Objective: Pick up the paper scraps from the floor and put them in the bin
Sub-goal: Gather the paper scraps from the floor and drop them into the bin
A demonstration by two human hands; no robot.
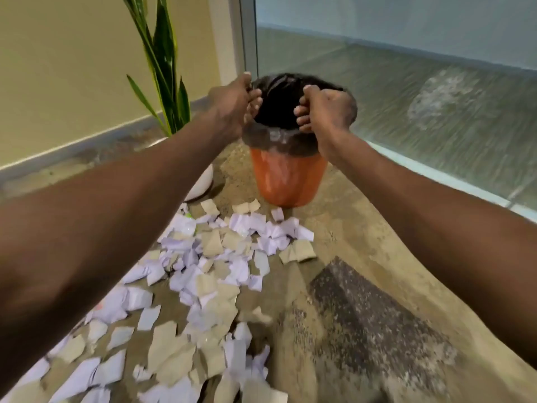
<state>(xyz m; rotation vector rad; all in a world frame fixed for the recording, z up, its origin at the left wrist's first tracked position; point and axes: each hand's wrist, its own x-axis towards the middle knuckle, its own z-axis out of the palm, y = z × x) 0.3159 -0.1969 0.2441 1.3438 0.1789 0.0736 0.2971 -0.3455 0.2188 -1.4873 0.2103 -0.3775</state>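
there, both fists, left hand [232, 103] and right hand [328, 110], tight on the black liner [276, 138] of the orange bin [286, 178]

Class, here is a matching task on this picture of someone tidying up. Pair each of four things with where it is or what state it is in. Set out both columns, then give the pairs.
Column one:
1. bin
2. paper scraps
3. plant
4. left hand

Column two:
A. scattered over the floor
B. gripping the rim of the black liner
C. orange, standing upright on the floor
D. green leaves, left of the bin by the wall

Pairs: 1-C, 2-A, 3-D, 4-B

The right hand grips the liner on the other side.
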